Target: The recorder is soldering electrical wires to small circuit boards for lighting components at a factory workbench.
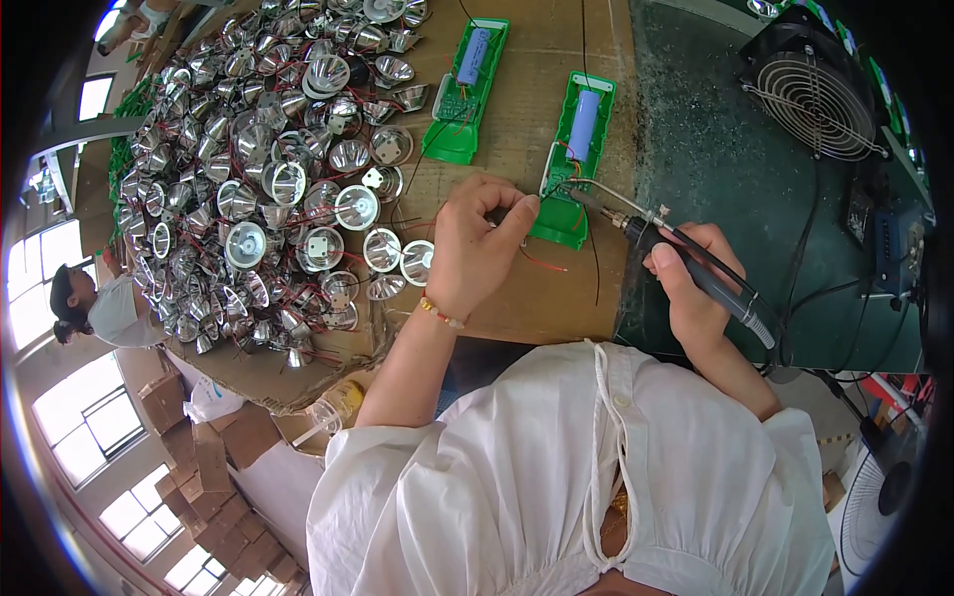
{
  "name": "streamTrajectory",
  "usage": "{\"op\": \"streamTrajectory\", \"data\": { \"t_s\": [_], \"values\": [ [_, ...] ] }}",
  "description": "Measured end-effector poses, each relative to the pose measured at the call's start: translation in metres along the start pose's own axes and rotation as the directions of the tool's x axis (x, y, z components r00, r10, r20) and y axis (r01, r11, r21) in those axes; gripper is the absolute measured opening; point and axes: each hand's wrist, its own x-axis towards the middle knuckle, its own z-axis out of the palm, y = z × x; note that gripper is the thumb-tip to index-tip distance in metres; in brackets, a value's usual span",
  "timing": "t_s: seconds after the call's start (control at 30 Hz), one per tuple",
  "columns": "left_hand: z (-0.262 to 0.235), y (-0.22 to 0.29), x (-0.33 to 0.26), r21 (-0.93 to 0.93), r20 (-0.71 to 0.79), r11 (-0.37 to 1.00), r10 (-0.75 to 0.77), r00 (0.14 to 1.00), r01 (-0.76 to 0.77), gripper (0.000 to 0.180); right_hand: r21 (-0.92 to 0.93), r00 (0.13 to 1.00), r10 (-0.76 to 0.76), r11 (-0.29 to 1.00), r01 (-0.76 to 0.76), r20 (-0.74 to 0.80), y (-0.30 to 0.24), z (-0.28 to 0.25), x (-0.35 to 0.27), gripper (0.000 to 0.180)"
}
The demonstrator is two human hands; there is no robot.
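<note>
A green plastic housing (563, 226) lies on the cardboard in front of me, with a blue cylindrical battery (583, 125) and a small green circuit board (562, 185) in it. My left hand (479, 230) is closed in a pinch at the board's left edge, on what looks like a thin wire; the fingers partly hide it. From the right, my right hand (696, 283) grips a soldering iron (686, 260) with a thin metal feed tube along it. Its tip meets the board. A second green housing (455, 141) with a battery lies further left.
Many silver reflector cups (245, 244) with wires are heaped on the left of the cardboard sheet (537, 50). A round fan with a wire guard (815, 104) stands far right on the dark green mat (696, 119). A blue box (897, 250) with cables sits at the right edge.
</note>
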Motion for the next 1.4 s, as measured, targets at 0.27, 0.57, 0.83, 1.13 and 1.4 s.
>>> {"op": "streamTrajectory", "data": {
  "t_s": [0.27, 0.57, 0.83, 1.13, 1.4],
  "values": [
    [0.001, -0.002, 0.000, -0.005, -0.007, 1.000, -0.005, 1.000, 0.005, 0.015, 0.036, 0.999, -0.014, 0.999, 0.015, -0.032, 0.000, -0.005, -0.001, 0.018],
    [-0.003, -0.001, -0.004, -0.140, -0.071, 0.990, 0.010, 0.997, -0.020, 0.011, 0.056, 0.999, 0.008, 0.998, -0.006, -0.042, -0.001, -0.008, -0.003, 0.019],
    [-0.002, 0.002, -0.023, 0.335, 0.036, 0.792, 0.530, 0.847, -0.510, 0.015, 0.046, 0.999, 0.017, 0.999, -0.015, -0.048, -0.002, -0.010, -0.004, 0.018],
    [0.014, 0.007, -0.003, 0.279, -0.064, 0.923, 0.294, 0.954, -0.265, 0.008, -0.048, 1.000, -0.011, 0.999, 0.012, 0.021, -0.008, -0.009, -0.006, 0.016],
    [0.016, 0.005, 0.000, 0.267, -0.049, 0.937, 0.248, 0.967, -0.227, 0.008, -0.075, 0.999, -0.009, 0.997, 0.012, 0.046, -0.005, -0.009, -0.006, 0.015]
  ]
}}
